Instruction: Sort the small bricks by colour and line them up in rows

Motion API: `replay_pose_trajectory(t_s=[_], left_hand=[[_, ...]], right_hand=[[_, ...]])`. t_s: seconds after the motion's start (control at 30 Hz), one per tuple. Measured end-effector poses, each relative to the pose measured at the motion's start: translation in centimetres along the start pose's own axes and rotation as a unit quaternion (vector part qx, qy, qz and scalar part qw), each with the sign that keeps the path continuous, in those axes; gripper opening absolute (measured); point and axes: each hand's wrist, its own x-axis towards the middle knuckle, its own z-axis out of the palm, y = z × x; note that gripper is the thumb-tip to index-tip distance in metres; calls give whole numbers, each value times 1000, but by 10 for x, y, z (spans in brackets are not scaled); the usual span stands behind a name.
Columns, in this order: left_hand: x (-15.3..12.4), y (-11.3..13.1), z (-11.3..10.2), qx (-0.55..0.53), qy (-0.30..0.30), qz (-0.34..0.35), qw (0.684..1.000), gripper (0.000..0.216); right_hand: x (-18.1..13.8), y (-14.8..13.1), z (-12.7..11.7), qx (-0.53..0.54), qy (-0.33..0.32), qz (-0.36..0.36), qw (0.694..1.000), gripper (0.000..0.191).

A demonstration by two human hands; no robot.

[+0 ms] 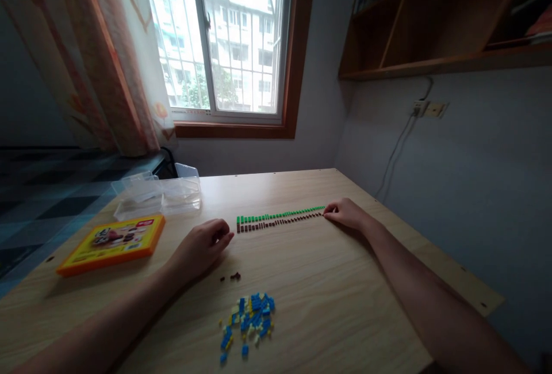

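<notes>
Bricks of a small toy-building kind lie in three groups on the wooden table (345, 305).

Nearest the wearer is a heap of blue and yellow bricks (250, 319). It is unsorted, its pieces touch and overlap, and a few strays sit at its near-left edge. Just beyond it lie two or three loose brown pieces (233, 276), clear of any row.

The left hand (202, 247) rests on the table just beyond and left of those brown pieces, with fingers curled toward the thumb. It is near the left end of the rows but apart from them. Whether it encloses a brick cannot be told.

Further out, a brown row (276, 224) and a green row (280, 214) run left to right side by side, the green on the far side. Both look unbroken and of like length.

The right hand (345, 213) sits at the right end of both rows, fingertips drawn together at the last pieces. Whether they pinch a brick cannot be told, as the detail is too small.

Assessment: the green and brown bricks appear largely laid out in line. The loose brown pieces are not yet placed. The blue and yellow heap shows no ordering at all, so a good share of the sorting seems to remain.

Far left on the table are a flat yellow box (112, 241) and, beyond it, clear plastic trays (159, 195). A window (224, 40) and a curtain (107, 57) stand behind.
</notes>
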Motion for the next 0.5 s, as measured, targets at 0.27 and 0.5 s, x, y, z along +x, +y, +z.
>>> replay_pose_trajectory(t_s=[0.27,0.5], left_hand=[[0,-2,0,5,-4,1,1000,27],[0,-2,1,5,-7,2,1000,28]], right_hand=[[5,1,8,-1,48,10,999,23],[3,-1,7,-13,55,13,998,21]])
